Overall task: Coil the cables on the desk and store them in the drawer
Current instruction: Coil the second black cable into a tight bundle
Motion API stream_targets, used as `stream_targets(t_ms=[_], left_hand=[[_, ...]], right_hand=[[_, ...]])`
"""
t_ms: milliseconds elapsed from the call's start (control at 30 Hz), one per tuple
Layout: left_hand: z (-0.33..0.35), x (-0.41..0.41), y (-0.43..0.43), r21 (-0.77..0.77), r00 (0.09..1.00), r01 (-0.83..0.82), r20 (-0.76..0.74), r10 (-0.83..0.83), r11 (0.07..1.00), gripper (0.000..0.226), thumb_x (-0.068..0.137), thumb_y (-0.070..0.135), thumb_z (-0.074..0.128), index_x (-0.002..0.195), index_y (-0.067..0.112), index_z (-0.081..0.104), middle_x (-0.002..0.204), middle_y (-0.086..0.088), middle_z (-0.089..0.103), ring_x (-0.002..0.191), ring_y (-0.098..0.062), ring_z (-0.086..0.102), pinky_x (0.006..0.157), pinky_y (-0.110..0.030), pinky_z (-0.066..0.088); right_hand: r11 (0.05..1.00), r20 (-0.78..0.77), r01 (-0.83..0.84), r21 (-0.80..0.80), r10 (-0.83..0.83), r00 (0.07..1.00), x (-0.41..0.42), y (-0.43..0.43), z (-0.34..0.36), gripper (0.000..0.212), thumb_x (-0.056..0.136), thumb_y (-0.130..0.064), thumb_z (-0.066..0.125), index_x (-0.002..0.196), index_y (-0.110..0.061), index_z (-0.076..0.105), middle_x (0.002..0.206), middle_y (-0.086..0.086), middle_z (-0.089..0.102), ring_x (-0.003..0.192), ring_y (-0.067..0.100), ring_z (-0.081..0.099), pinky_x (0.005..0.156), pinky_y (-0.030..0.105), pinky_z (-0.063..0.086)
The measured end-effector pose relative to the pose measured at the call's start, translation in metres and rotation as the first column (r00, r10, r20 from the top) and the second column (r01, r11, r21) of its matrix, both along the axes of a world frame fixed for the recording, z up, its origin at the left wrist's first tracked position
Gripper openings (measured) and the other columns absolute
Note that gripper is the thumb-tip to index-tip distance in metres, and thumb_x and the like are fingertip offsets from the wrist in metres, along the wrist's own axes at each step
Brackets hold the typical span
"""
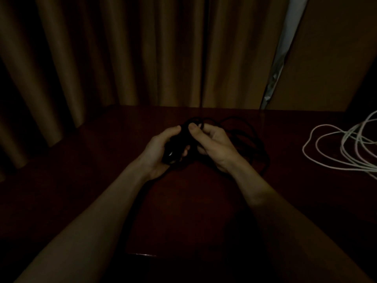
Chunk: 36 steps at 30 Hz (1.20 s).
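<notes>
A thin black cable (247, 137), nearly lost against the dark worktop (193, 203), is gathered into a bundle held mid-worktop. The left hand (161, 152) curls round the bundle and the right hand (212, 144) pinches its top, while loose loops trail right. The coil count is unreadable in the gloom. A white cable (344, 139) lies well apart, cut off by the right edge.

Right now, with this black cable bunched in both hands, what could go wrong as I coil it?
The black cable has loose loops overlapping on the desk beside your right hand; pulling them in could knot them. The white cable sprawls uncoiled on the desk's right side, so a dragged loop might snag it. In this dim light, black strands barely show against the dark wood.
</notes>
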<state>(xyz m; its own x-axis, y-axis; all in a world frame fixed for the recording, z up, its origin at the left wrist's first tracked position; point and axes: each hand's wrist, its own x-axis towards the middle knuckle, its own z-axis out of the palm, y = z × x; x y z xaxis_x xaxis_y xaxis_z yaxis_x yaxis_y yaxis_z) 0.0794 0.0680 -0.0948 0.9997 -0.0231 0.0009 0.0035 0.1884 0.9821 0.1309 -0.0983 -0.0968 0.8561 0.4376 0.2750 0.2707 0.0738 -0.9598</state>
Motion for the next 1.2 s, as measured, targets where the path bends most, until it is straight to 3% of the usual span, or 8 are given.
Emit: stream_targets(t_ms=[167, 300, 467, 633, 800, 933, 1067, 1200], left_hand=[[0.002, -0.001, -0.006, 0.060, 0.998, -0.063, -0.008, 0.064, 0.996, 0.042, 0.105, 0.041, 0.051, 0.122, 0.006, 0.067, 0.079, -0.010, 0.071, 0.064, -0.018, 0.063, 0.057, -0.028, 0.047], [-0.006, 0.003, -0.006, 0.235, 0.972, -0.187, 0.185, 0.145, 0.954, 0.018, 0.104, 0.028, 0.060, 0.108, 0.011, 0.064, 0.089, -0.005, 0.076, 0.082, -0.026, 0.073, 0.065, -0.033, 0.057], [-0.018, 0.002, -0.001, 0.684, 0.896, -0.368, 0.443, 0.042, 0.630, 0.054, 0.076, 0.042, 0.091, 0.119, 0.025, 0.063, 0.107, 0.018, 0.068, 0.098, 0.005, 0.066, 0.080, -0.016, 0.056], [-0.021, 0.004, -0.004, 0.538, 0.848, -0.424, 0.519, 0.110, 0.729, 0.041, 0.084, 0.034, 0.086, 0.114, 0.019, 0.063, 0.105, 0.016, 0.072, 0.098, 0.003, 0.069, 0.080, -0.016, 0.056], [-0.019, 0.004, -0.004, 0.417, 0.893, -0.315, 0.434, 0.117, 0.853, 0.024, 0.095, 0.022, 0.075, 0.114, 0.011, 0.065, 0.104, 0.000, 0.074, 0.089, -0.014, 0.075, 0.073, -0.027, 0.060], [-0.013, 0.001, -0.006, 0.264, 0.955, -0.174, 0.282, 0.096, 0.949, 0.026, 0.098, 0.019, 0.070, 0.121, 0.007, 0.063, 0.111, -0.009, 0.075, 0.091, -0.026, 0.076, 0.081, -0.035, 0.063], [-0.003, -0.001, 0.000, -0.009, 0.995, -0.018, 0.094, 0.019, 1.000, 0.031, 0.093, 0.026, 0.068, 0.115, 0.006, 0.060, 0.097, -0.014, 0.075, 0.074, -0.020, 0.072, 0.066, -0.030, 0.060], [-0.005, 0.000, 0.001, 0.050, 0.997, -0.025, 0.069, 0.022, 0.998, 0.015, 0.101, 0.023, 0.061, 0.106, 0.009, 0.060, 0.097, -0.013, 0.076, 0.080, -0.024, 0.073, 0.070, -0.034, 0.058]], right_hand=[[0.998, 0.022, 0.050, 0.025, -0.050, 0.998, -0.002, -0.001, 0.000, 0.045, 0.101, -0.034, 0.063, 0.096, 0.011, 0.069, 0.062, 0.000, 0.066, 0.048, 0.003, 0.057, 0.047, 0.014, 0.042], [0.995, 0.001, 0.090, 0.046, -0.090, 0.996, -0.004, 0.002, -0.001, 0.039, 0.096, -0.036, 0.072, 0.076, -0.003, 0.066, 0.069, 0.010, 0.070, 0.063, 0.025, 0.067, 0.064, 0.034, 0.056], [0.985, 0.041, 0.174, -0.002, -0.174, 0.984, 0.002, 0.004, -0.006, 0.043, 0.092, -0.036, 0.077, 0.064, -0.014, 0.053, 0.078, 0.022, 0.068, 0.083, 0.036, 0.073, 0.074, 0.045, 0.056], [0.982, 0.080, 0.186, -0.013, -0.184, 0.980, 0.001, 0.007, -0.004, 0.040, 0.094, -0.034, 0.075, 0.065, -0.017, 0.053, 0.074, 0.013, 0.060, 0.070, 0.026, 0.061, 0.066, 0.039, 0.048], [0.990, 0.023, 0.140, 0.030, -0.141, 0.990, -0.001, 0.006, -0.003, 0.023, 0.096, -0.022, 0.073, 0.098, -0.003, 0.060, 0.062, -0.012, 0.063, 0.055, -0.001, 0.061, 0.053, 0.017, 0.047], [0.999, -0.061, 0.004, 0.041, -0.001, 0.998, 0.001, 0.003, -0.001, 0.031, 0.099, -0.027, 0.069, 0.112, 0.000, 0.066, 0.081, 0.009, 0.066, 0.072, 0.017, 0.059, 0.066, 0.028, 0.052], [0.985, -0.073, -0.164, 0.050, 0.167, 0.983, 0.001, -0.006, 0.000, 0.018, 0.103, -0.026, 0.060, 0.097, -0.012, 0.070, 0.080, 0.001, 0.062, 0.058, 0.012, 0.043, 0.060, 0.018, 0.046], [0.995, -0.018, -0.052, -0.089, 0.051, 0.999, -0.001, -0.004, 0.000, 0.027, 0.103, -0.030, 0.062, 0.088, -0.007, 0.061, 0.073, 0.002, 0.055, 0.051, 0.002, 0.047, 0.051, 0.013, 0.040]])
